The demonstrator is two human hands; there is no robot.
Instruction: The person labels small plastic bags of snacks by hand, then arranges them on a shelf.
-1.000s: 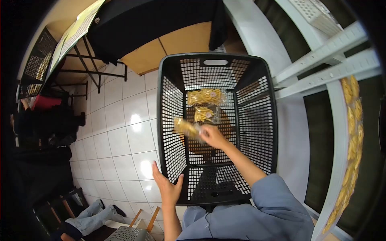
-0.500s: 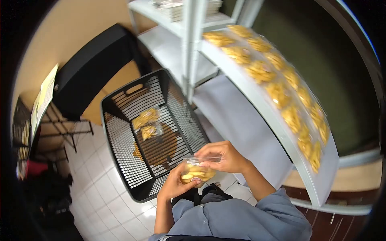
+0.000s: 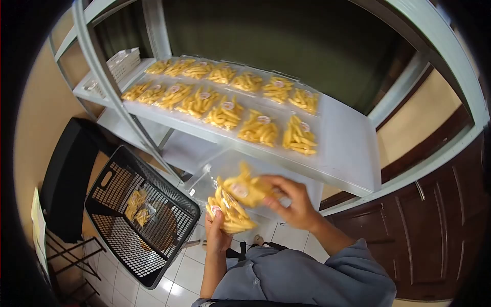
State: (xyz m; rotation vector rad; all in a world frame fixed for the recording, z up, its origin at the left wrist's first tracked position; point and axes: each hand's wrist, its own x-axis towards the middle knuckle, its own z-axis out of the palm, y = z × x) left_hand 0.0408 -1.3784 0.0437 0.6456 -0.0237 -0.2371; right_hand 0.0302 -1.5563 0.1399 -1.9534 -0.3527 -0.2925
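Note:
My left hand is closed on a clear bag of yellow stick-shaped snacks, its round label near my thumb. A second snack bag, smeared by motion, is in my right hand, gripped at its right side. The two bags overlap in front of my body, below the shelf's front edge. Beyond them, similar bags lie flat in two rows on the white shelf, most with a round label showing.
On the left stands a black slatted basket with a few snack bags inside. White small baskets sit at the shelf's far left end. A brown panelled door is at right, and white tiles cover the floor.
My view has swung right toward the shelf, so the basket now appears farther left. Two bags show in my hands, where one was visible before. My right hand has moved away from my left.

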